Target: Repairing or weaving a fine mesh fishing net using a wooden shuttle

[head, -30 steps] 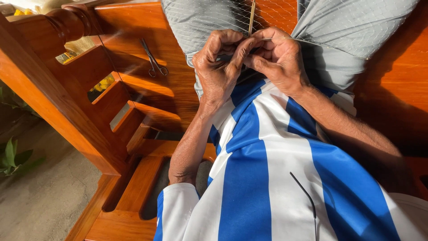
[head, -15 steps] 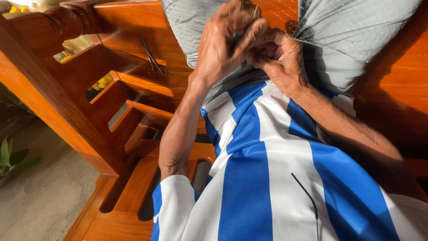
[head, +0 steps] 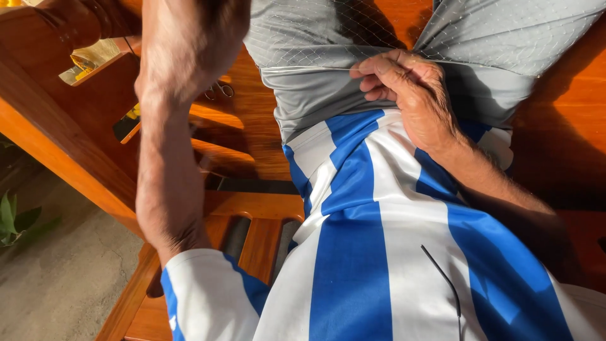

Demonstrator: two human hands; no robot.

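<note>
Sitting on a broad seat of orange-brown wood [head: 252, 132], slatted at the side, with a rough grey floor [head: 63, 284] and a few green leaves [head: 12, 218] lying beyond its edge. Wearing a blue and white striped shirt [head: 353, 252] filling the lower half of the view, and grey shorts [head: 303, 57] above it, catching strong sun. Spreading a fine net [head: 505, 38] over the lap, its thin mesh showing against the grey cloth on both legs.

Working that net, judging by the grip: holding one point of it fast while drawing something away from it. Resting the right hand [head: 410, 95] low on the belly, at the shirt's hem, closed with its fingertips [head: 366, 76] pinching the mesh where it gathers between the legs. Holding the left hand [head: 189, 38] high and close to the camera, well apart from the right, blurred and cut by the frame's edge, so not showing whether open or closed, nor whether carrying any thread.

Calling, as a judgement only, for an unmoving pinch from the right and an even pull from the left, without tearing so fine a mesh.

Lying on the seat just beyond the left forearm, a small pair of scissors [head: 218, 91]. Trailing down the shirt front, a thin black cord [head: 442, 278].
</note>
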